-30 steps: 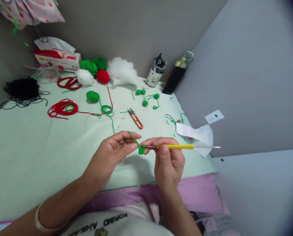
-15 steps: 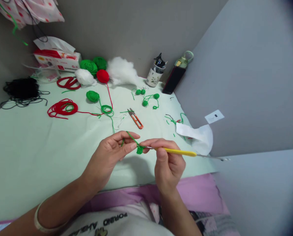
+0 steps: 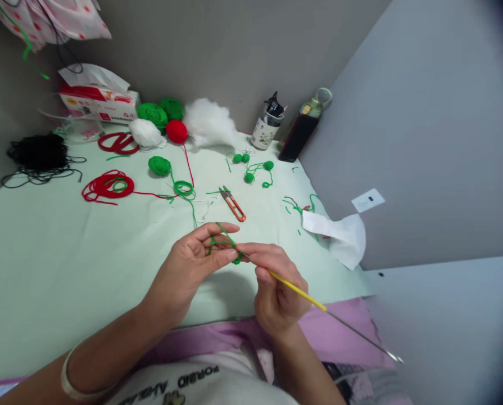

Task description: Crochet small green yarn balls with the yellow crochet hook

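Note:
My left hand (image 3: pixel 192 264) pinches a small green crochet piece (image 3: pixel 236 259), with green yarn (image 3: pixel 220 235) looped over its forefinger. My right hand (image 3: pixel 274 289) grips a yellow-handled crochet hook (image 3: pixel 295 289) whose tip meets the piece. The hook's metal tail slants down to the lower right. Both hands hover above the pale green table (image 3: pixel 66 253), close to my body.
Orange thread snips (image 3: pixel 234 205) lie just beyond my hands. Red yarn coils (image 3: pixel 107 185), green yarn balls (image 3: pixel 159 165), a red ball (image 3: pixel 176 130), white stuffing (image 3: pixel 209 121), a tissue box (image 3: pixel 102 101), black cord (image 3: pixel 36 152), a jar (image 3: pixel 268 128) and white paper (image 3: pixel 339 230) sit around.
My right hand has turned, swinging the hook's tail from level at the right down to the lower right. My left hand stays put with the piece.

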Tool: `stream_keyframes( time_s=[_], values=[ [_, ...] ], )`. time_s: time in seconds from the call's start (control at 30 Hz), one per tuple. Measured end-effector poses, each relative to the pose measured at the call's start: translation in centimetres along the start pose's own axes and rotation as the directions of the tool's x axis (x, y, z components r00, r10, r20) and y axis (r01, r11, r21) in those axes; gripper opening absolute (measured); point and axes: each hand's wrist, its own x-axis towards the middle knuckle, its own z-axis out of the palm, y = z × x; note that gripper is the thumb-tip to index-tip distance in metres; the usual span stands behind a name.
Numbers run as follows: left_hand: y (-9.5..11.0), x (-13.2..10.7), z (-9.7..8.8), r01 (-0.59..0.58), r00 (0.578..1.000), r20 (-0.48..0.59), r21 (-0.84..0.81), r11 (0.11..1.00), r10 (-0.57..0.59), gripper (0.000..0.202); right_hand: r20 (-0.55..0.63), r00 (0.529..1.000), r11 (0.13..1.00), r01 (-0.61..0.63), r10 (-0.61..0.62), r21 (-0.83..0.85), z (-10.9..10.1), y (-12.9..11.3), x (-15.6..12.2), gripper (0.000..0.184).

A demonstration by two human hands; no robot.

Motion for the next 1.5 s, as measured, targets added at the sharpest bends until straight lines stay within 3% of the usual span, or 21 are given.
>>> stream_keyframes(
  time_s=[0.23, 0.5, 0.73, 0.9, 1.13, 1.5],
  values=[
    [0.1, 0.0, 0.1, -0.010, 1.000, 0.014, 0.025, 1.000, 0.010, 0.034, 0.008, 0.999, 0.998, -0.044, 0.044, 0.035, -0.1, -0.1, 0.0, 0.029],
    [0.0, -0.5, -0.2, -0.136, 0.982, -0.076, 0.339, 0.931, 0.171, 0.033, 0.044, 0.998, 0.998, -0.047, 0.045, 0.038, -0.6, -0.7, 0.5, 0.030],
    [0.1, -0.3, -0.2, -0.052, 0.999, -0.001, 0.164, 0.985, 0.053, 0.036, -0.040, 0.983, 0.971, -0.171, 0.180, 0.167, 0.1, -0.8, 0.5, 0.024],
    [0.2, -0.2, -0.3, -0.027, 1.000, 0.016, 0.142, 0.989, 0.025, 0.036, -0.066, 0.970, 0.958, -0.220, 0.236, 0.185, 0.2, -0.9, 0.5, 0.022],
    [0.2, -0.3, -0.5, -0.033, 0.999, -0.020, 0.163, 0.986, 0.037, 0.035, -0.071, 0.980, 0.968, -0.169, 0.184, 0.183, 0.2, -0.9, 0.6, 0.023],
    [0.2, -0.1, -0.5, -0.022, 1.000, 0.017, 0.127, 0.992, 0.020, 0.037, -0.053, 0.976, 0.956, -0.197, 0.213, 0.216, 0.0, -0.9, 0.6, 0.023]
  ],
)
